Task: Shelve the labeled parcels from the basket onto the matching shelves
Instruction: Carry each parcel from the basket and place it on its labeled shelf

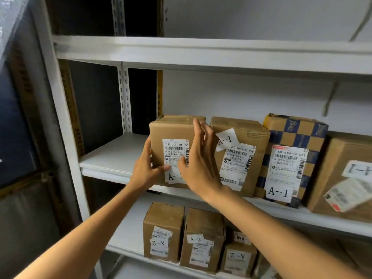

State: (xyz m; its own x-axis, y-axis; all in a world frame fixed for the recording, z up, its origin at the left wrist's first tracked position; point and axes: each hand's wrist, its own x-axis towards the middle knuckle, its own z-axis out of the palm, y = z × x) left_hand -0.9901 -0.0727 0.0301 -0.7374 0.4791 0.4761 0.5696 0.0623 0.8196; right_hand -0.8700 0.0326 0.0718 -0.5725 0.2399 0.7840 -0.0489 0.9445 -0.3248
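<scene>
Held parcel (171,135): its A-1 tag (173,176) is half covered by the right hand (201,160), end of the text hidden. Can't tell if that hand's straight fingers touch the box. Left hand (144,168): thumb on the front, fingers gone behind the box's left side. Shipping label (174,152) fine print too small to read. Far-right parcel (340,154) cut by the right edge, its upside-down tag (358,169) cut too; sticker below it blurred. On the lower shelf (128,232), small parcel (238,256) partly behind the right forearm (281,234). Both forearms run off the bottom edge. Dark area at left blurred, can't identify.
</scene>
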